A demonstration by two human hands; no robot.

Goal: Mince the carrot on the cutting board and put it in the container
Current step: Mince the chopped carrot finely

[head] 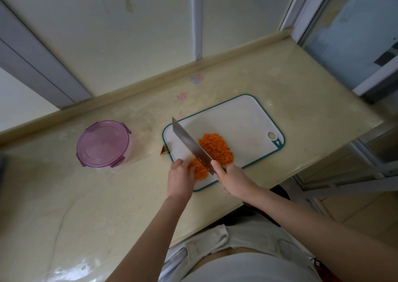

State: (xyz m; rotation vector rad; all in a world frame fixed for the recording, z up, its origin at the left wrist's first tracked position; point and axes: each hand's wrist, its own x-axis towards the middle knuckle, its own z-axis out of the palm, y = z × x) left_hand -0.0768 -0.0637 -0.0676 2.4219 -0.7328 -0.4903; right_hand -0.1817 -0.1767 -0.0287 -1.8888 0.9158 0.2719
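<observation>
A white cutting board (241,122) with a green rim lies on the beige counter. A heap of minced carrot (217,148) sits at its middle. Carrot strips (200,170) lie at the board's near left, on the left side of the blade. My right hand (233,179) grips the handle of a cleaver (190,145) whose blade runs diagonally between the strips and the heap. My left hand (181,177) holds the carrot strips down with curled fingers. The round container (103,145) with its purple lid on stands on the counter to the left of the board.
A small brown carrot end (164,150) lies on the counter beside the board's left edge. The counter (86,195) ends at a raised back ledge by the wall, and drops off just right of and in front of the board.
</observation>
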